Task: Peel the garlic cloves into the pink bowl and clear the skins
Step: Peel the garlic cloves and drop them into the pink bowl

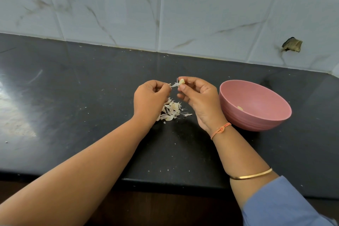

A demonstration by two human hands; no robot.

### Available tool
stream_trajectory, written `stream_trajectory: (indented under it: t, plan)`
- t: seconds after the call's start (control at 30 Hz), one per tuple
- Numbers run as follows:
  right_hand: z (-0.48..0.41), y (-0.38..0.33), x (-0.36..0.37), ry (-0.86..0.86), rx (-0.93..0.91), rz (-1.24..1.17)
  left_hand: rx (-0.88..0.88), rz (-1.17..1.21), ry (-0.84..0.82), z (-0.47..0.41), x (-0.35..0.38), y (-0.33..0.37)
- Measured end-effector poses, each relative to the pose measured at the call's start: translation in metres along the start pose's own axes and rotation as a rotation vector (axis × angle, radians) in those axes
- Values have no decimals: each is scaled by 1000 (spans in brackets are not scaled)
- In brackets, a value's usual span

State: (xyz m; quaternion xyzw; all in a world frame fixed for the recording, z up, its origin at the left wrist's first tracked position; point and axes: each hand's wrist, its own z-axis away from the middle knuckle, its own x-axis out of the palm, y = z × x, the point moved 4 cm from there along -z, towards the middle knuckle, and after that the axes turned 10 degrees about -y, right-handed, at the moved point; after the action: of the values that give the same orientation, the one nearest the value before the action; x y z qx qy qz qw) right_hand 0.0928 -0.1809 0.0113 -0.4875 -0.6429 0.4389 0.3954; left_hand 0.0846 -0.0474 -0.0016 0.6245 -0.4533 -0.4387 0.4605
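My right hand (pixel 199 97) pinches a small pale garlic clove (pixel 181 81) between thumb and forefinger, held above the counter. My left hand (pixel 149 98) pinches a strip of papery skin (pixel 174 84) that still hangs from the clove. Below both hands lies a heap of white garlic skins (pixel 171 111) on the black counter. The pink bowl (pixel 256 121) stands just right of my right hand, with a pale peeled clove (pixel 240 108) lying inside it.
The black stone counter (pixel 91 97) runs back to a marbled white tile wall (pixel 201 14), which has a chipped hole (pixel 292 44) at the right. The counter's front edge (pixel 165 183) lies under my forearms. Tiny skin flecks dot the surface.
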Motion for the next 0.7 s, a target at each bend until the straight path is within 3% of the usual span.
stream_trajectory:
  t: [0.1, 0.3, 0.43, 0.7]
  plan:
    - [1, 1, 0, -13, 16, -9, 11, 87, -24, 3, 2, 4]
    - [1, 1, 0, -10, 16, 54, 98, 28, -127, 3, 7, 8]
    - [1, 4, -1, -15, 72, -54, 86, 85, -117, 1, 6, 6]
    - [2, 3, 0, -39, 125, -241, 68, -59, -92, -2, 7, 1]
